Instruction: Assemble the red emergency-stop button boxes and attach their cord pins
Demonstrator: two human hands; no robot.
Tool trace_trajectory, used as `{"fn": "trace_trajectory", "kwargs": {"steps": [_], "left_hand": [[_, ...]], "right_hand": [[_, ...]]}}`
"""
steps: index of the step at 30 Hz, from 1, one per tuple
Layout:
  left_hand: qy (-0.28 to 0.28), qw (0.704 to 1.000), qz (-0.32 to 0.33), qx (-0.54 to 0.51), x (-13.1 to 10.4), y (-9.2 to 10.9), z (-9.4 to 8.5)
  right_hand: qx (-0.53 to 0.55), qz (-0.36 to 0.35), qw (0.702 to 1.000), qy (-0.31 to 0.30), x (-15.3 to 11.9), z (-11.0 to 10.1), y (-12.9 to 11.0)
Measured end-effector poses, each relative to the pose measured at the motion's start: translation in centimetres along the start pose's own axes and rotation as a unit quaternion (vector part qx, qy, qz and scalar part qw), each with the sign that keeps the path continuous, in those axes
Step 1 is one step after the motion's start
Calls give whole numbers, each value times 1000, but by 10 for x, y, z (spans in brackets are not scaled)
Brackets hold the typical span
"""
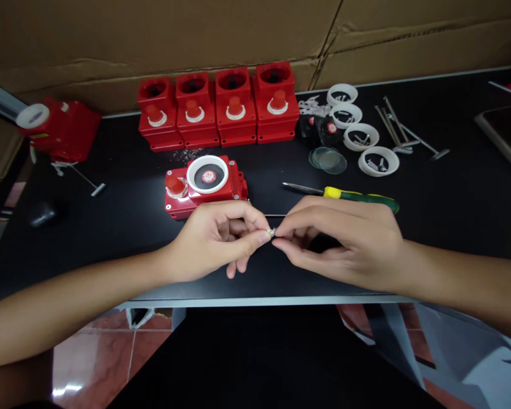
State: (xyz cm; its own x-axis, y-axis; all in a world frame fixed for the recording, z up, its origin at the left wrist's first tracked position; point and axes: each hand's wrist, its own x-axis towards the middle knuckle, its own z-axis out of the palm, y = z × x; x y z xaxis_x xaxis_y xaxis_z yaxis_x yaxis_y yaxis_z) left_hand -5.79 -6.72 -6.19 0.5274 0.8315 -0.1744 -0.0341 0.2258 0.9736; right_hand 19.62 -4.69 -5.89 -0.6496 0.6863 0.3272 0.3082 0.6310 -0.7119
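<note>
My left hand (230,236) pinches a small whitish piece (271,232) between thumb and forefinger, above the front of the black table. From the right, my right hand (340,236) closes its thumb and fingertips on the other side of that piece. A thin metal rod (275,215) shows between the hands; its ends are hidden. Just behind my left hand lies a red box (200,199) with a white ring (208,175) around a black disc. Behind my right hand is a yellow and green screwdriver (357,197).
Four red housings (236,122) line the back, another red unit (74,130) stands far left. White cups (378,161) with screws, clear discs (327,160) and small metal hammers (421,139) lie back right. A black rounded object (41,211) sits left. The table's front edge (255,301) is near.
</note>
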Motion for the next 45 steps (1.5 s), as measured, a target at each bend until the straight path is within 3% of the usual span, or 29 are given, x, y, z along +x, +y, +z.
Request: {"fn": "trace_trajectory", "kwargs": {"steps": [3,11,29,34,38,41,45], "left_hand": [[4,1000,1,11,0,0,-1],[-1,1000,5,26,1,-1,-3],[0,999,11,49,4,-1,-4],[-6,999,11,49,3,-1,-5],[-8,998,21,66,2,0,-4],[-9,994,34,101,0,1,-5],[-13,989,53,139,-1,0,-5]], "right_hand": [[31,44,999,-7,1,0,-2],[42,43,998,14,1,2,-1],[180,173,967,-42,8,-3,-6],[133,129,982,-32,5,-3,-3],[-1,41,999,0,4,-3,-1],[-126,-37,991,24,4,-3,2],[-200,-64,977,24,1,-4,4]]}}
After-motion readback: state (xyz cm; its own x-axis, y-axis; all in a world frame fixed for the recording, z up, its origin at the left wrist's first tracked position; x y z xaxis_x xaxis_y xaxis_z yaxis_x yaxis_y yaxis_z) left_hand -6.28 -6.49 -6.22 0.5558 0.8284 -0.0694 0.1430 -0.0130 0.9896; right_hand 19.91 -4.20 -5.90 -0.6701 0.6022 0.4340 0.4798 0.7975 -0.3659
